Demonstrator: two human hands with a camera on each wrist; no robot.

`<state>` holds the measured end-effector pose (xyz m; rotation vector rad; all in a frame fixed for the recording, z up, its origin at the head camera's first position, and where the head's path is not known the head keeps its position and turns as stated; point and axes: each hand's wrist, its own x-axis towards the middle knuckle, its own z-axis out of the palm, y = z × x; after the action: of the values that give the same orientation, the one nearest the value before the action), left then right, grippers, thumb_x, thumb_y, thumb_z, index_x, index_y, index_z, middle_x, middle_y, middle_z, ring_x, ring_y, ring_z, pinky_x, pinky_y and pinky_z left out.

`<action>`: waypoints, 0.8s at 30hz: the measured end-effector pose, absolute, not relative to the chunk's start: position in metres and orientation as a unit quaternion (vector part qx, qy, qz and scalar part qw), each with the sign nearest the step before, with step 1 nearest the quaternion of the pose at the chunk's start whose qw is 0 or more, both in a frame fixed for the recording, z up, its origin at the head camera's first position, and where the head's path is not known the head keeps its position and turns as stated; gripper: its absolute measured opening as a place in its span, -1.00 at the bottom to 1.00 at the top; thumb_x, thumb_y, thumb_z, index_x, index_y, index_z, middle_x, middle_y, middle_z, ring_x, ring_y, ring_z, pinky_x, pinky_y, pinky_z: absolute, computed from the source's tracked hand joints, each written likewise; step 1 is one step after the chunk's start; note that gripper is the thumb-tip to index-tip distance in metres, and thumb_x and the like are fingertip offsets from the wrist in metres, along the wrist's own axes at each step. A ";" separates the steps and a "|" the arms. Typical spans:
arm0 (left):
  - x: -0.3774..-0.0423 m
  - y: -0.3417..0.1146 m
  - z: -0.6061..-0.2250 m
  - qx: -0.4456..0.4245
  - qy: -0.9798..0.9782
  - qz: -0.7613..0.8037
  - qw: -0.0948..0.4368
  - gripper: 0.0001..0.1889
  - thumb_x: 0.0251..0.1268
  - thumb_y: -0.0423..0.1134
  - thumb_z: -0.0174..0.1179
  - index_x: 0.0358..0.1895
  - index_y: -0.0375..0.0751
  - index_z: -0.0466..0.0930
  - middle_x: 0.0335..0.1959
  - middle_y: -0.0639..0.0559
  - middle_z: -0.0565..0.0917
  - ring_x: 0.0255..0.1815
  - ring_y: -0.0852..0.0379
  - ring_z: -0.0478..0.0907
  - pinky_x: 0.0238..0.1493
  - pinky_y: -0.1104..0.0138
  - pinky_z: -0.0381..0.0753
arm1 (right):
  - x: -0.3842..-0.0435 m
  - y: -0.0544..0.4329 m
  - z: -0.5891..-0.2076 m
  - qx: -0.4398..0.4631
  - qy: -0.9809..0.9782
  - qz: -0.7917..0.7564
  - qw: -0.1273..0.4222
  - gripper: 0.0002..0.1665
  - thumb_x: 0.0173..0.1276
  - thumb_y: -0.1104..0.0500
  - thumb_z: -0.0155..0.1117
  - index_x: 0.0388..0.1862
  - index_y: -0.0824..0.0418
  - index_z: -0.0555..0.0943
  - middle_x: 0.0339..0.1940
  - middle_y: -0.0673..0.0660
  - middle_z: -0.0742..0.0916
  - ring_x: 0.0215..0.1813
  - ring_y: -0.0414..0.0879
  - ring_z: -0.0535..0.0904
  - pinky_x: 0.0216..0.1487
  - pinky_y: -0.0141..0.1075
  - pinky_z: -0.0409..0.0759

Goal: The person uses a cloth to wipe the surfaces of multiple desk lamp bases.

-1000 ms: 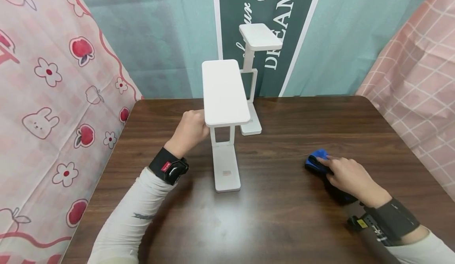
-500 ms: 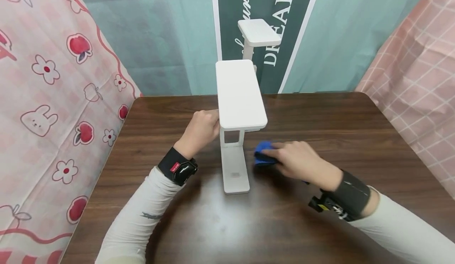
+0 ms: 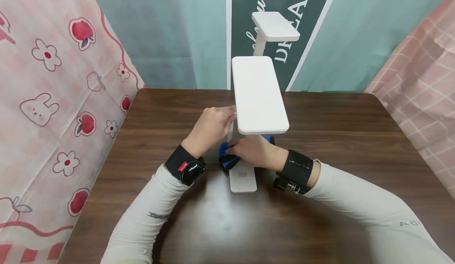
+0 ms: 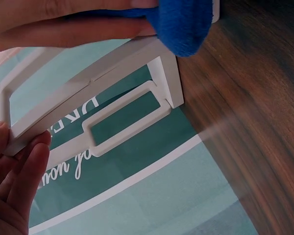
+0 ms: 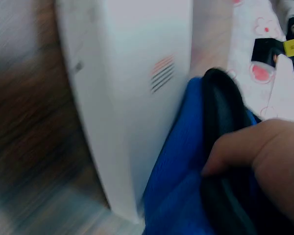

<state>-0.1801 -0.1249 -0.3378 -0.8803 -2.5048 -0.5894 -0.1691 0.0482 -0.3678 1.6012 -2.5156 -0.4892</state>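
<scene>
A white stand with a flat rectangular panel (image 3: 261, 94) on top and a long narrow base (image 3: 243, 180) stands mid-table. My left hand (image 3: 212, 126) grips its upright frame (image 4: 90, 81) beneath the panel, thumb and fingers on either side of the bar in the left wrist view. Low on the stand, my right hand (image 3: 254, 150) pinches a bunched blue cloth (image 5: 179, 196) with black edging. The cloth lies across the base, right against its white surface in the right wrist view. The panel partly hides both hands in the head view.
Behind it stands a second white stand (image 3: 275, 26), its lower part covered by the front panel. The brown wooden table (image 3: 337, 137) ends at a teal curtain (image 3: 167, 35). Pink printed cloth (image 3: 85, 98) hangs at the left and pink checked cloth (image 3: 423, 70) at the right.
My right hand has brought the blue cloth leftward across the table onto the stand's base. The front stand's panel has shifted right in view, my left hand still on its frame.
</scene>
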 end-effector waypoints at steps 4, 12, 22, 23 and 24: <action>-0.180 -0.126 -0.332 -0.317 -0.903 -0.188 0.221 -0.77 0.44 -0.30 0.08 -0.02 -0.34 0.66 -0.24 -0.12 0.78 -0.44 -0.01 0.70 -0.29 0.18 0.66 | -0.170 0.055 -0.367 0.513 -0.838 -0.178 0.061 -0.58 0.30 0.11 0.29 0.14 -0.18 0.64 0.09 -0.07 0.75 -0.31 -0.14 0.71 -0.23 -0.32 0.56; -0.183 -0.125 -0.332 -0.331 -0.897 -0.190 0.222 -0.77 0.44 -0.30 0.08 -0.06 -0.37 0.67 -0.50 -0.10 0.71 -0.62 0.06 0.58 -0.48 0.24 0.55 | -0.171 0.101 -0.373 0.489 -0.871 -0.035 0.037 -0.61 0.19 0.32 0.36 0.00 0.03 0.73 -0.01 0.04 0.78 -0.26 -0.11 0.67 -0.47 -0.36 0.49; -0.182 -0.123 -0.334 -0.328 -0.890 -0.211 0.235 -0.86 0.35 -0.39 0.13 -0.36 -0.24 0.67 -0.57 -0.05 0.66 -0.56 0.05 0.62 -0.46 0.19 0.54 | -0.166 0.125 -0.380 0.478 -0.878 -0.014 0.011 -0.56 0.22 0.34 0.29 0.07 0.04 0.69 0.12 0.07 0.73 -0.13 -0.01 0.72 -0.56 -0.34 0.50; -0.182 -0.121 -0.334 -0.328 -0.890 -0.210 0.236 -0.86 0.35 -0.39 0.14 -0.35 -0.24 0.67 -0.57 -0.05 0.67 -0.56 0.05 0.62 -0.46 0.20 0.54 | -0.164 0.128 -0.380 0.481 -0.876 -0.014 0.011 -0.56 0.22 0.33 0.29 0.08 0.04 0.68 0.13 0.07 0.72 -0.12 -0.01 0.71 -0.54 -0.32 0.52; -0.182 -0.120 -0.334 -0.329 -0.890 -0.210 0.235 -0.86 0.35 -0.38 0.13 -0.33 -0.24 0.68 -0.57 -0.05 0.67 -0.56 0.06 0.62 -0.47 0.20 0.53 | -0.161 0.130 -0.380 0.485 -0.874 -0.015 0.012 -0.55 0.21 0.33 0.30 0.09 0.03 0.68 0.15 0.07 0.72 -0.12 -0.01 0.70 -0.54 -0.31 0.53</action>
<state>-0.1823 -0.1201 -0.3336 -0.9037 -2.4425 -0.5761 -0.1612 0.1302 -0.3803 1.5129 -2.7260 -0.0472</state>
